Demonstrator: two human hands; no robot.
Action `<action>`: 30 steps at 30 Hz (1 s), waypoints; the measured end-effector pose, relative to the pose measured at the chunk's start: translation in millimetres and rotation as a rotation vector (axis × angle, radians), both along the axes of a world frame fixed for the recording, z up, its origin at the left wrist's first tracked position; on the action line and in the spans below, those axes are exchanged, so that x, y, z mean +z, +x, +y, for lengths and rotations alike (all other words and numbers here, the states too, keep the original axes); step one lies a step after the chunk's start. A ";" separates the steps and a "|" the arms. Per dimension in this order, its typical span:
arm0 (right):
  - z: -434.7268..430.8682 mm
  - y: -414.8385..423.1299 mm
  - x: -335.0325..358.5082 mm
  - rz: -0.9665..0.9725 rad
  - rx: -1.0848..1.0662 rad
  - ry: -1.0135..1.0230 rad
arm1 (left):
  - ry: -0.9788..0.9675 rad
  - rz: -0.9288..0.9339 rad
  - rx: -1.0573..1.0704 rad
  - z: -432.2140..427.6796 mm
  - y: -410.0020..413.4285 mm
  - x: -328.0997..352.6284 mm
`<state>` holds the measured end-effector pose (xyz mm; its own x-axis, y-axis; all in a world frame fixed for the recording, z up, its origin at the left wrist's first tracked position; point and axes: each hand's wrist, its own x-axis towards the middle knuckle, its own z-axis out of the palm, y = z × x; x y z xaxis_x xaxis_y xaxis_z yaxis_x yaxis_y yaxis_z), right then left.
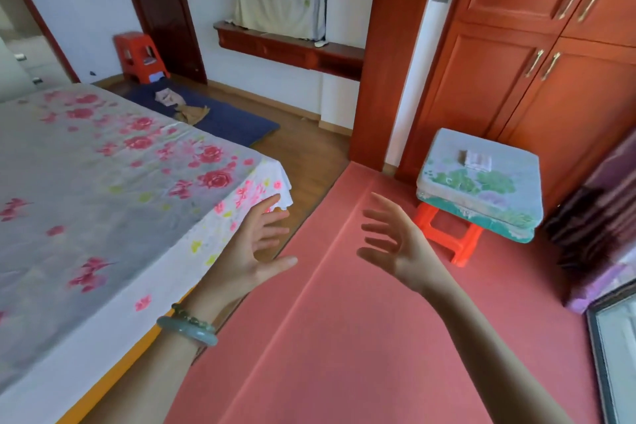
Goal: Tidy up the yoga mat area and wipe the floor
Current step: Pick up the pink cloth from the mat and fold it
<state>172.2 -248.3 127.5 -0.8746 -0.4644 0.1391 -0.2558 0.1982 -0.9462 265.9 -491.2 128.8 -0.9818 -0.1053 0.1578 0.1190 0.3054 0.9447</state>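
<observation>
Yoga mat [344, 337], a pink foam sheet with a raised lengthwise seam, lay flat across the lower centre of the frame, beside the floral-sheeted bed [103, 165]. My left hand [254, 244] and right hand [399, 244] hovered above it, fingers spread, holding nothing, probably readied to reach down. A red plastic stool [447, 234] stood on it at right.

Both bare forearms reach forward, apart from each other. The left grip [253, 251] is spread wide, palm turned inward, thumb out to the right. The right grip [395, 244] faces it, fingers loosely fanned, holding nothing.
</observation>
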 end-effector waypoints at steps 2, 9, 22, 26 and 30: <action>-1.8 -32.9 -1.6 -0.004 -0.022 -0.006 | -0.004 -0.007 -0.022 -3.0 -37.9 -2.6; -11.0 -174.2 -15.0 -0.012 -0.011 0.006 | 0.015 -0.026 -0.017 -11.2 -177.9 -18.4; -31.7 -455.8 -2.7 -0.028 0.186 0.061 | 0.040 -0.070 0.120 -13.9 -423.4 -14.7; -62.9 -524.9 -1.4 -0.012 0.240 0.067 | 0.039 -0.074 0.166 -37.7 -477.6 -18.5; -108.9 -599.1 -5.8 -0.007 0.309 0.070 | 0.029 -0.078 0.218 -77.6 -540.4 -21.7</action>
<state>-426.9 -357.2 121.7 -0.6913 -0.7166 0.0924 -0.3079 0.1764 -0.9349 -274.5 -568.8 107.1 -0.9446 -0.3193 0.0762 -0.0203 0.2885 0.9573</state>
